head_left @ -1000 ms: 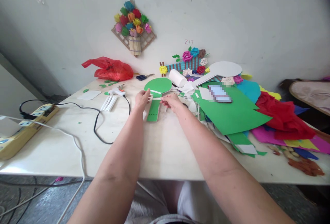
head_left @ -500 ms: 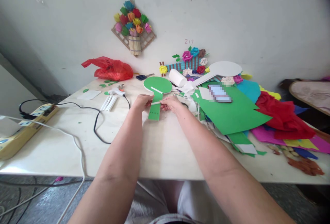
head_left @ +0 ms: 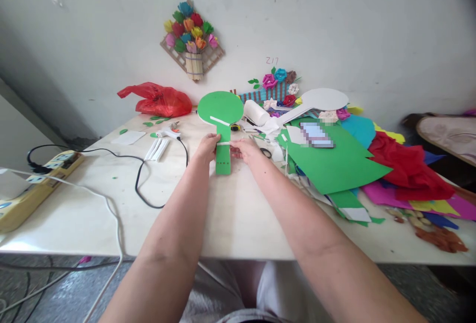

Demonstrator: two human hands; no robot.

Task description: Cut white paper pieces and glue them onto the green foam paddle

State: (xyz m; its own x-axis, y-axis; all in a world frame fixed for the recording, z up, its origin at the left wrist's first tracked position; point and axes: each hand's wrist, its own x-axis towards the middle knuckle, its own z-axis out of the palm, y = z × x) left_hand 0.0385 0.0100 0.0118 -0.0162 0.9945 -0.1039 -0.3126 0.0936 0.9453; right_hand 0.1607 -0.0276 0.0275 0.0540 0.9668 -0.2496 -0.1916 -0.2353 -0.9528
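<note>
A green paddle-shaped card (head_left: pixel 220 107) with a round head and a straight handle is raised off the table between my hands. One narrow white strip (head_left: pixel 219 121) lies slanted low on the head. Another thin white strip (head_left: pixel 223 143) crosses the handle, its ends at my fingers. My left hand (head_left: pixel 208 148) is closed on the handle's left edge, thumb on top. On the opposite edge, my right hand (head_left: pixel 243 149) is closed around the handle and the strip's end; some fingertips are hidden. A row of small dark marks shows near the handle's lower end.
Left are a white glue gun (head_left: pixel 169 133), white sticks (head_left: pixel 156 149), a black cable and a yellow power strip (head_left: pixel 59 171). A red plastic bag (head_left: pixel 163 99) lies behind. Right are a white paddle shape (head_left: pixel 325 98), a phone (head_left: pixel 316 134), green sheets (head_left: pixel 334 166) and black tape (head_left: pixel 265 153).
The paddle-shaped card has come up and its head has tilted toward the back wall, uncovering a small dark-and-yellow object behind it. The strip pulled between my hands now lies level across the handle.
</note>
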